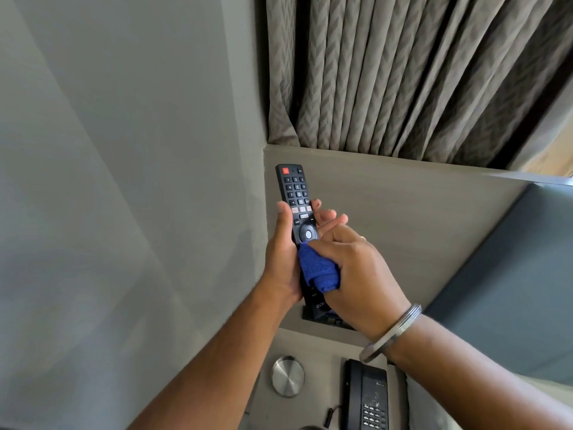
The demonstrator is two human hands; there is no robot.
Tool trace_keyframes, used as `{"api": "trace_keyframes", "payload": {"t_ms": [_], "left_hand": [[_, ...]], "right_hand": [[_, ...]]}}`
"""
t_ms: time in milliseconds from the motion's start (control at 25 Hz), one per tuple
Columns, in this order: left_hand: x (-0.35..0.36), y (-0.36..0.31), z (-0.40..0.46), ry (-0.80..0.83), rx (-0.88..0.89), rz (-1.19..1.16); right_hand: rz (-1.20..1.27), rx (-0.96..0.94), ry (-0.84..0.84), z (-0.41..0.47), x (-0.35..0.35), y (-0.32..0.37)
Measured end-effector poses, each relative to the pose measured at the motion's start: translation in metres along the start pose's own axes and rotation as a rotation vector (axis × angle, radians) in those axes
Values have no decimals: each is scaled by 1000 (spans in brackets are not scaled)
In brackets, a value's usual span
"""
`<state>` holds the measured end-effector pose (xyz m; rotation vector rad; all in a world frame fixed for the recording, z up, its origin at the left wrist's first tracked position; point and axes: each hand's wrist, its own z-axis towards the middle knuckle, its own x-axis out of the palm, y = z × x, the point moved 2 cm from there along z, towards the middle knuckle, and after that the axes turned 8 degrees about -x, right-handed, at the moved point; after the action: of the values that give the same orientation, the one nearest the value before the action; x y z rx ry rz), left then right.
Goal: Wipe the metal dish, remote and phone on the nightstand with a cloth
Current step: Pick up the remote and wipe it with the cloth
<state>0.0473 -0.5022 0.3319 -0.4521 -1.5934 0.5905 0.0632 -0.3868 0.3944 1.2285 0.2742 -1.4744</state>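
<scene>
Non-task stuff only: grey patterned curtain [403, 72] hung in pleats at 12 to 1 o'clock, lower edge dropping behind a grey panel ledge [387, 162]. Plain grey wall [124, 150] filled 9 to 11 o'clock. Dark blue-grey padded headboard [508, 280] sat at 3 to 4 o'clock, butted against the panel. Black recessed slot [328, 321] in the panel near centre, contents unclear. Thin black cable end [330, 412] lay at 6 o'clock. Metal bangle [393, 333] showed at 5 o'clock.
</scene>
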Motion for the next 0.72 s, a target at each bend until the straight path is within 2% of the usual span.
{"api": "trace_keyframes", "payload": {"t_ms": [280, 360, 440, 520, 600, 720], "left_hand": [[4, -8, -9, -27, -22, 89], [8, -8, -14, 11, -22, 91], [16, -14, -16, 148, -4, 50], [22, -25, -12, 250, 17, 13], [18, -32, -6, 224, 44, 16], [2, -28, 2, 122, 90, 91]], "right_hand": [[-418, -288, 95, -5, 1, -1], [-519, -239, 118, -5, -5, -19], [-615, -122, 248, -12, -13, -46], [-597, 15, 349, -23, -21, -66], [-479, 134, 256, -31, -29, -75], [-223, 184, -38, -24, -40, -65]]}}
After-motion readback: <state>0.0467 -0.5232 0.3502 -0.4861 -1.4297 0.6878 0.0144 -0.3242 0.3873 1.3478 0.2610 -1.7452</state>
